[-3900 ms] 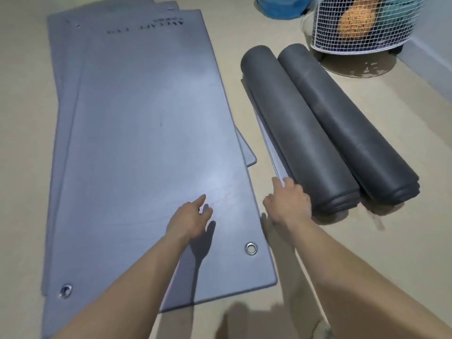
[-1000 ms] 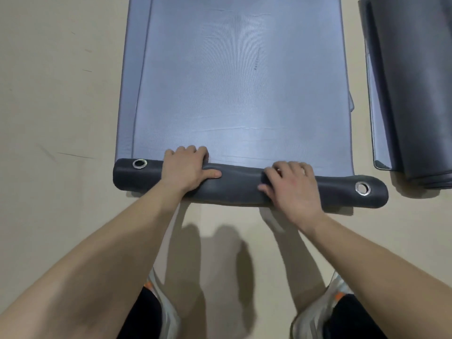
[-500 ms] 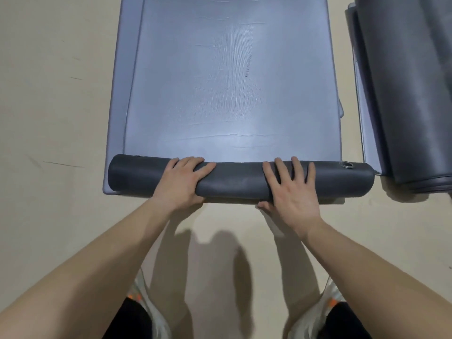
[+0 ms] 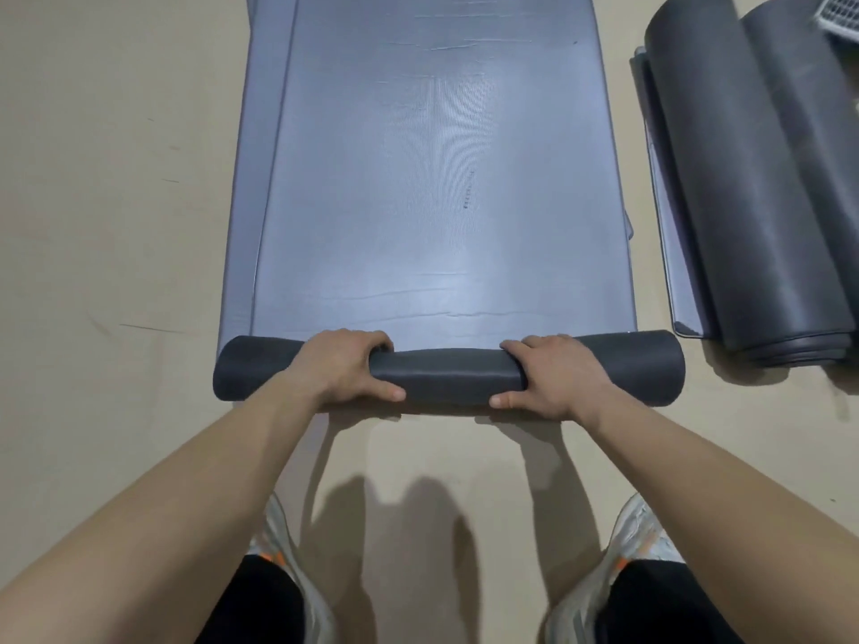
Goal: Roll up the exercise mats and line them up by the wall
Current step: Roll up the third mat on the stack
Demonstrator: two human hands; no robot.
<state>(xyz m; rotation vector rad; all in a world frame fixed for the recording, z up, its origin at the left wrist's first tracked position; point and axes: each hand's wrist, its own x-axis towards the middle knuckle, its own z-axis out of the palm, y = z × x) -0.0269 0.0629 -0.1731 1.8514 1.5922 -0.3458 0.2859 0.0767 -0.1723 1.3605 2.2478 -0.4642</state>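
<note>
A grey-blue exercise mat [image 4: 441, 178] lies flat on the floor in front of me, its near end wound into a dark roll [image 4: 448, 376]. My left hand [image 4: 346, 367] grips the roll left of centre, fingers curled over the top and thumb along the front. My right hand [image 4: 553, 376] grips it right of centre the same way. Another flat mat [image 4: 241, 202] shows underneath along the left edge. Two rolled dark mats, the rolled mat [image 4: 739, 188] and the second rolled mat [image 4: 818, 146], lie side by side at the right.
Beige floor [image 4: 107, 225] surrounds the mats. A white wire basket corner [image 4: 839, 13] shows at the top right. A flat mat edge [image 4: 660, 216] sticks out from under the rolled mats. My shoes, the left shoe [image 4: 279, 550] and the right shoe [image 4: 637, 541], stand behind the roll.
The roll has grown thicker and moved forward along the mat; the eyelets are now wound inside. Both hands went from lying flat on the roll to gripping it.
</note>
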